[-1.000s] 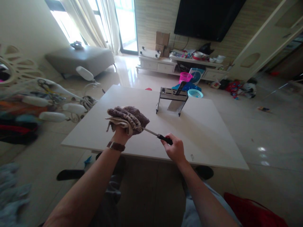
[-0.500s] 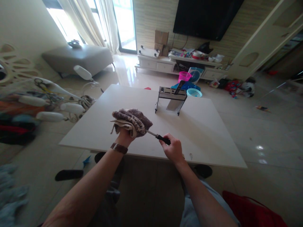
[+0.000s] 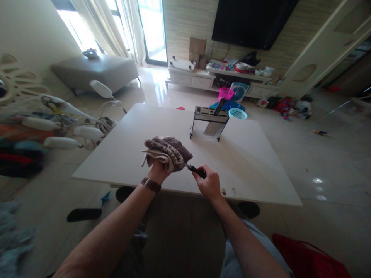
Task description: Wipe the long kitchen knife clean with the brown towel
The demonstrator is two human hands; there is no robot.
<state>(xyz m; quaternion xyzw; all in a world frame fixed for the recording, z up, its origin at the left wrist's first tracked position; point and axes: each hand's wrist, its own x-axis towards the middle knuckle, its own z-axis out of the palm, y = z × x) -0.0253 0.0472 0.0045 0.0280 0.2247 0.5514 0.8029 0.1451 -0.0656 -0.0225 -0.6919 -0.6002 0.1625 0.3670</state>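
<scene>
A folded brown and beige towel (image 3: 171, 148) is bunched in my left hand (image 3: 159, 172), which grips it from below with most of the fingers hidden. My right hand (image 3: 210, 182) is closed round the black handle of a narrow metal tool (image 3: 198, 172). Its shaft runs into the towel, so the far end is hidden and its exact kind cannot be told. Beyond my hands, a knife rack (image 3: 200, 115) stands on the white table (image 3: 249, 166). A black-handled cleaver (image 3: 219, 107) hangs in it, its broad blade below the top.
Two small items, one a yellowish piece (image 3: 223, 191), lie by the table's near edge. White lamp arms (image 3: 88, 133) crowd the left side. Behind the table are a pink basket (image 3: 226, 93) and a light-blue basket (image 3: 238, 113). A red bag (image 3: 307, 255) is at lower right.
My left hand and the towel have moved right and slightly down along the tool toward its handle, covering most of the shaft. My right hand has shifted slightly left.
</scene>
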